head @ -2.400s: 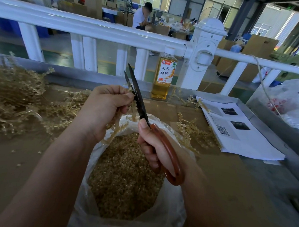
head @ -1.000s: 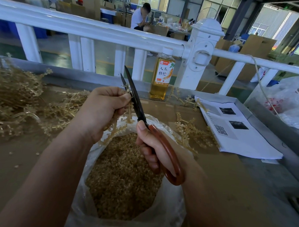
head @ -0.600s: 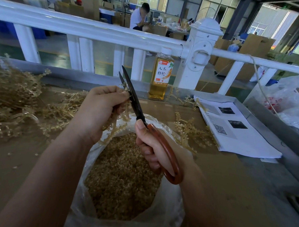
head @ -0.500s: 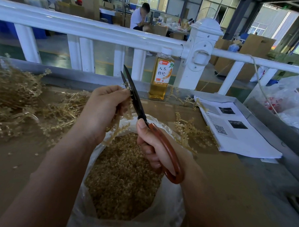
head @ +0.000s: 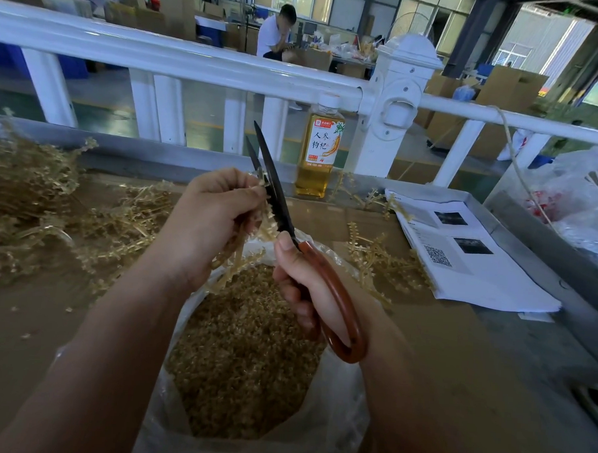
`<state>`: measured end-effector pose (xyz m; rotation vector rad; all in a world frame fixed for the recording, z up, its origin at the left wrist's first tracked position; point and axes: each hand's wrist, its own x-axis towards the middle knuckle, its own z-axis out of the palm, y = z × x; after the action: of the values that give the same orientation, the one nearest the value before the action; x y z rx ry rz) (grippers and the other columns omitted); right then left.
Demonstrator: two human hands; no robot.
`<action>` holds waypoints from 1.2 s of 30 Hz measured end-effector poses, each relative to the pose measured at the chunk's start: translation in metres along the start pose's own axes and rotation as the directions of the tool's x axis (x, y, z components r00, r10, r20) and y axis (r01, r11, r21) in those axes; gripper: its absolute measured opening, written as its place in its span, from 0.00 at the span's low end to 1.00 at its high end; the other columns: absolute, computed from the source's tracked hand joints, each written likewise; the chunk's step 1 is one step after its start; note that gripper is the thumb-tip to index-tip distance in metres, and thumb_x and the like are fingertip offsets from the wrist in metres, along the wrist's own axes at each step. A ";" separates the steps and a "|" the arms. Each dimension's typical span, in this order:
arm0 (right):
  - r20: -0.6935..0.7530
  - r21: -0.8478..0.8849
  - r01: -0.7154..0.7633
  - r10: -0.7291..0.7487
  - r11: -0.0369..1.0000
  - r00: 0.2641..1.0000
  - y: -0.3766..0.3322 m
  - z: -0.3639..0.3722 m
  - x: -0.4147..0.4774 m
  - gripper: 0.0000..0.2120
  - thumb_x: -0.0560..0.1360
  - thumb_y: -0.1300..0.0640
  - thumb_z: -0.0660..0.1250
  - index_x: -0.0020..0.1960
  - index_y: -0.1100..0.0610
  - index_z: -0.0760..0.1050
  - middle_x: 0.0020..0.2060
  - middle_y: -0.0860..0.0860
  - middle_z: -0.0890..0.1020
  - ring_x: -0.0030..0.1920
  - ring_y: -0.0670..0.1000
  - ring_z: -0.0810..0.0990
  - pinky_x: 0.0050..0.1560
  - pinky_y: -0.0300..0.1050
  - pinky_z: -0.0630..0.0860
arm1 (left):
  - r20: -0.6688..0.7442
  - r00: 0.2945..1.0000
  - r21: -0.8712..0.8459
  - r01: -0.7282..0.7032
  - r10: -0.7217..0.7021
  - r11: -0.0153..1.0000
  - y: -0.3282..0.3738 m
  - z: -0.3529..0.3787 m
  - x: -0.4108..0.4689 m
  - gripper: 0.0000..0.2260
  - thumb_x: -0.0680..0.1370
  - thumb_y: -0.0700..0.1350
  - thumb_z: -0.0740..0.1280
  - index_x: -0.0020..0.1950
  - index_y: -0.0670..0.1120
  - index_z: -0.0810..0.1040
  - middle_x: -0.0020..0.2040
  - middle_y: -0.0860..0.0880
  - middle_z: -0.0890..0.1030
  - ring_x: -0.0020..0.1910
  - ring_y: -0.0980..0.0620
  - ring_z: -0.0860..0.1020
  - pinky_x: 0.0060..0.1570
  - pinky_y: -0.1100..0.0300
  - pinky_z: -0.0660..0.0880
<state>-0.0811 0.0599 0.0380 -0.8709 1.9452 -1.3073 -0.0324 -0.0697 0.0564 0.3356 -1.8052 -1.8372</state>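
Observation:
My left hand (head: 210,219) grips a tan plastic sprig (head: 236,261) whose end hangs down over an open clear plastic bag (head: 336,433). My right hand (head: 308,285) holds scissors (head: 275,194) by their red-brown handles, the dark blades pointing up and slightly apart. The blades sit right at the fingertips of my left hand, against the sprig. The bag is filled with small tan cut pieces (head: 247,354).
A heap of uncut tan sprigs (head: 35,201) lies left on the brown cardboard table top (head: 22,334), and a few more sprigs (head: 381,264) lie right. A bottle of amber drink (head: 319,152) stands by the white railing (head: 195,64). Printed papers (head: 467,257) lie right.
The scissor blades open and shut slightly at my left fingertips while both hands stay over the bag. The view barely shifts.

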 end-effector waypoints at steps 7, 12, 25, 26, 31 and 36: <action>0.042 0.098 -0.061 0.057 0.993 0.997 -0.004 0.002 -0.002 0.21 0.58 0.32 0.52 0.35 0.50 0.64 0.26 0.47 0.61 0.17 0.40 0.58 0.18 0.31 0.56 | 0.009 1.000 -0.033 0.023 -0.023 0.999 -0.002 0.002 0.001 0.09 0.78 0.36 0.60 0.38 0.43 0.71 0.21 0.54 0.71 0.17 0.60 0.64 0.18 0.70 0.59; 0.037 0.078 -0.086 0.083 0.993 0.996 -0.007 0.002 -0.003 0.20 0.63 0.33 0.50 0.35 0.50 0.63 0.27 0.48 0.61 0.17 0.40 0.58 0.18 0.31 0.56 | 0.024 1.000 -0.009 0.003 -0.002 1.000 -0.004 0.001 0.003 0.10 0.78 0.36 0.59 0.38 0.42 0.71 0.22 0.54 0.73 0.19 0.59 0.65 0.19 0.70 0.62; -0.006 0.029 -0.107 0.107 0.994 0.994 -0.012 0.005 -0.003 0.20 0.75 0.39 0.48 0.35 0.53 0.62 0.27 0.50 0.62 0.22 0.45 0.59 0.24 0.38 0.57 | -0.009 1.000 -0.041 -0.014 0.013 0.999 -0.006 -0.002 0.005 0.10 0.79 0.40 0.61 0.37 0.43 0.70 0.24 0.50 0.72 0.24 0.53 0.68 0.21 0.66 0.64; -0.014 0.031 -0.099 0.099 0.995 0.995 -0.011 0.005 -0.003 0.20 0.75 0.38 0.48 0.35 0.53 0.63 0.27 0.51 0.62 0.24 0.47 0.59 0.26 0.40 0.57 | -0.004 1.000 -0.040 -0.015 0.015 0.999 -0.006 -0.002 0.005 0.10 0.78 0.40 0.61 0.36 0.43 0.70 0.24 0.51 0.73 0.23 0.53 0.68 0.21 0.67 0.64; -0.040 0.051 -0.038 0.041 0.998 0.998 -0.005 0.002 0.002 0.23 0.62 0.32 0.53 0.37 0.51 0.68 0.26 0.49 0.66 0.24 0.47 0.63 0.26 0.42 0.61 | 0.026 1.000 -0.058 -0.015 0.017 0.998 -0.006 0.002 0.005 0.13 0.78 0.39 0.61 0.33 0.44 0.69 0.22 0.52 0.73 0.20 0.55 0.66 0.20 0.68 0.63; -0.036 0.088 -0.014 0.017 0.996 0.999 0.001 0.002 0.004 0.21 0.60 0.30 0.55 0.35 0.47 0.69 0.21 0.44 0.68 0.21 0.44 0.64 0.25 0.39 0.62 | 0.037 0.999 -0.073 -0.011 0.014 0.997 -0.006 0.001 0.006 0.12 0.78 0.39 0.61 0.33 0.44 0.70 0.23 0.51 0.74 0.20 0.54 0.67 0.20 0.69 0.63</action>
<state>-0.0822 0.0557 0.0354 -0.7925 1.9031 -1.3982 -0.0391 -0.0728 0.0513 0.2639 -1.7561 -1.9063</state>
